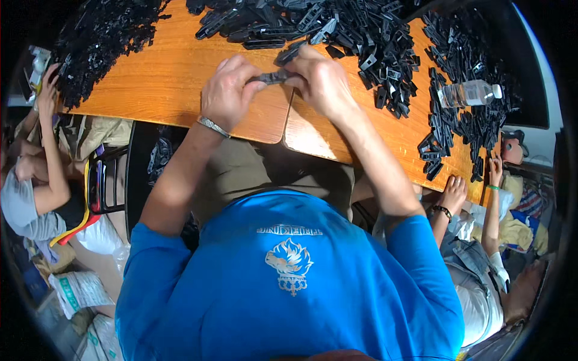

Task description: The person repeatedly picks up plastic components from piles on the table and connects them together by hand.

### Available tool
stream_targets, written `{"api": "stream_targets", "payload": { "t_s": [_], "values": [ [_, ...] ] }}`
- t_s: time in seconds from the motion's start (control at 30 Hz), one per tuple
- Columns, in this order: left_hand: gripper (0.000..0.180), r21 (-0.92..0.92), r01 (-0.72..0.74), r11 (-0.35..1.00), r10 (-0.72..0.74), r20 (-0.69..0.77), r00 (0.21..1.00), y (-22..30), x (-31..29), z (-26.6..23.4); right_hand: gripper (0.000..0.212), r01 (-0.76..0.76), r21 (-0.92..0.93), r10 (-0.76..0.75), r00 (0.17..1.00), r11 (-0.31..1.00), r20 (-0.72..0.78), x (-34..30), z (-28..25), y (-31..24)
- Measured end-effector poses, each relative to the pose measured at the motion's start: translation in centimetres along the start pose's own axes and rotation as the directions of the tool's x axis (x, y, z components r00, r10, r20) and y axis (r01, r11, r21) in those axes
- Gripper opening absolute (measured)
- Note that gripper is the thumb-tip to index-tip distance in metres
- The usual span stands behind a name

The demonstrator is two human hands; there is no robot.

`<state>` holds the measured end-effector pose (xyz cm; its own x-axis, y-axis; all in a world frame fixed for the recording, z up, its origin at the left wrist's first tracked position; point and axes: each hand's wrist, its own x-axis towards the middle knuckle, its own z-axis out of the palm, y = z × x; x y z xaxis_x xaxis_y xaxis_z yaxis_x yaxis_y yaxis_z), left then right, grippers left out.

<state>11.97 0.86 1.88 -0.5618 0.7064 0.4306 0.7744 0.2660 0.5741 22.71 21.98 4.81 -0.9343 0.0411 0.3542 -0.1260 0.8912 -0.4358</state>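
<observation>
One black piece (272,77), between left fingers (253,90) and right fingers (297,82)

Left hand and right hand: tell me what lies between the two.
In the head view, a slim dark piece spans the gap between the left hand and the right hand, held at its ends by both.
</observation>
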Motion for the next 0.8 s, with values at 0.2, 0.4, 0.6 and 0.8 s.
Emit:
{"api": "stream_targets", "payload": {
  "t_s": [0.2,0.4,0.6,0.8],
  "values": [
    [0.016,0.028,0.036,0.999,-0.036,-0.019,0.999,0.1,0.3,0.2,0.028,0.177,0.083,-0.186,0.975,0.981,0.118,1.8,0.6,2.4],
    [0.015,-0.005,0.153,0.988,-0.153,0.015,0.988,0.5,-1.9,-1.3,0.023,0.107,0.106,-0.108,0.994,0.989,0.009,-0.7,3.2,-1.1],
    [0.022,0.001,0.347,0.938,-0.305,0.482,0.821,-4.5,-7.6,-14.7,0.014,0.135,0.154,-0.129,0.991,0.979,-0.046,-2.2,1.3,0.8],
    [0.023,-0.129,0.405,0.905,-0.381,0.179,0.907,-1.3,-2.1,-9.0,0.018,-0.351,-0.265,0.284,0.923,0.898,-0.26,-1.6,-3.6,4.9]
  ]
}}
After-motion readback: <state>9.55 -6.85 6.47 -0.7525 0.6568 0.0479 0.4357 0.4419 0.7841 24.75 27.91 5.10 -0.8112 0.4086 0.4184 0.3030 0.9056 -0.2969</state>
